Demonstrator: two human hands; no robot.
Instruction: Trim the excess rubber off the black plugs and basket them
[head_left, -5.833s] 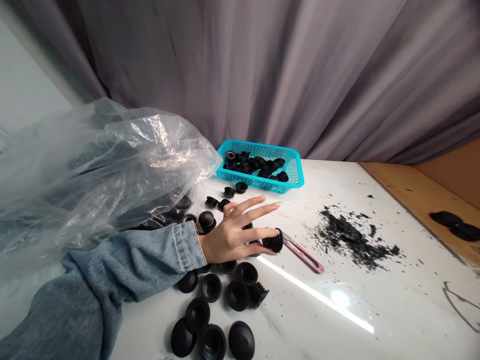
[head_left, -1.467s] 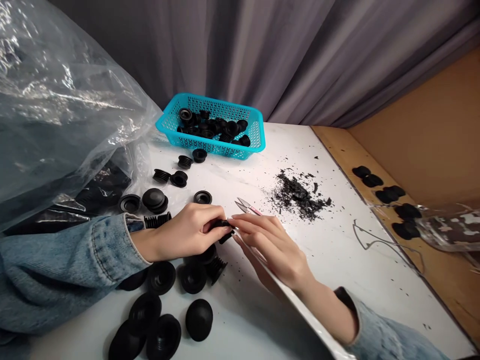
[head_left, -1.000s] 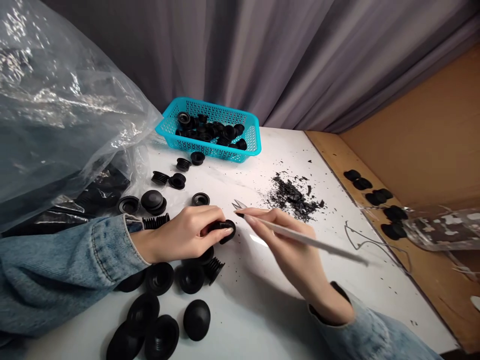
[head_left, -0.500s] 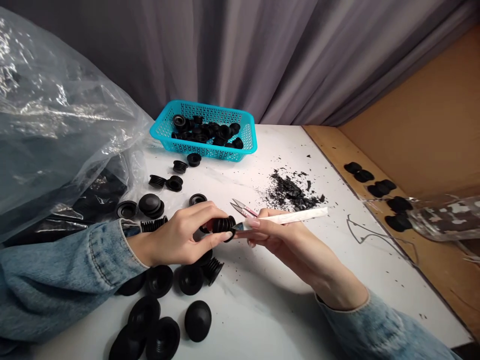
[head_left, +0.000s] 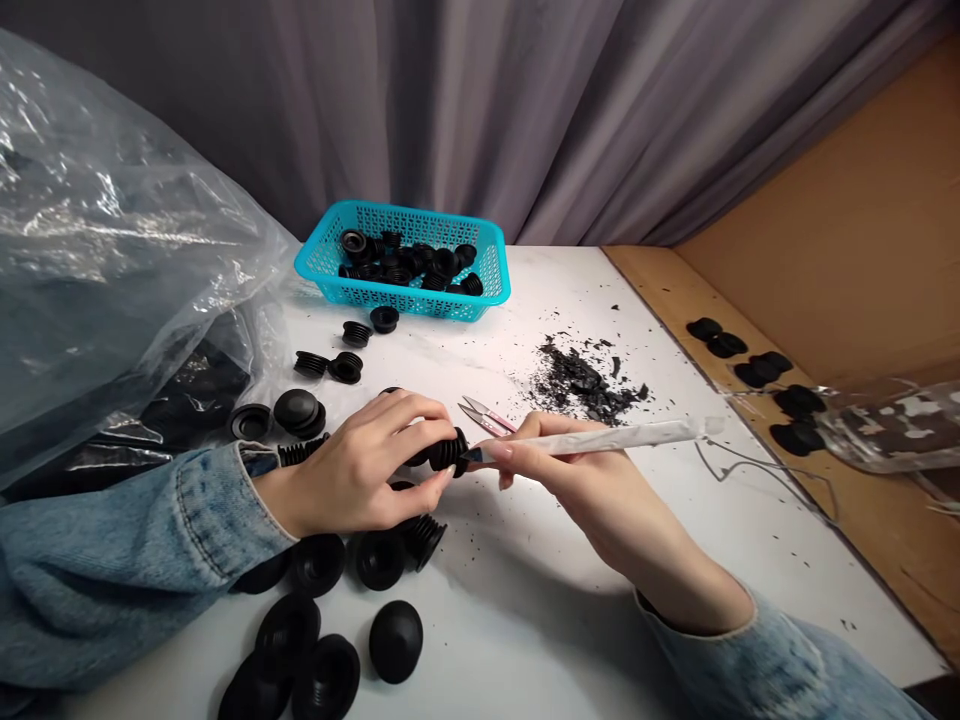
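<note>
Between the thumb and fingers of my left hand [head_left: 382, 465] is a small black ribbed plug [head_left: 448, 452]. My right hand [head_left: 544, 460] grips a craft knife [head_left: 592, 440] with a white-wrapped handle, its dark blade touching or very near the plug's right edge. Just beyond my right fingers lie thread snips [head_left: 486, 415] with pinkish handles and pointed blades, partly hidden. Several loose black plugs [head_left: 381, 558] lie around and below my left hand, some ribbed side up. A domed one [head_left: 395, 642] sits nearest the front.
A turquoise basket [head_left: 405, 305] holding several plugs stands at the back. Black shavings [head_left: 585, 380] are heaped right of centre. A clear plastic bag [head_left: 135, 240] fills the left side. More black pieces [head_left: 799, 402] and a bent grey wire [head_left: 750, 460] lie at the right edge.
The knife's handle has swung so that more of it reaches right, and the blade has shifted slightly left. My left fingers have turned a little on the plug.
</note>
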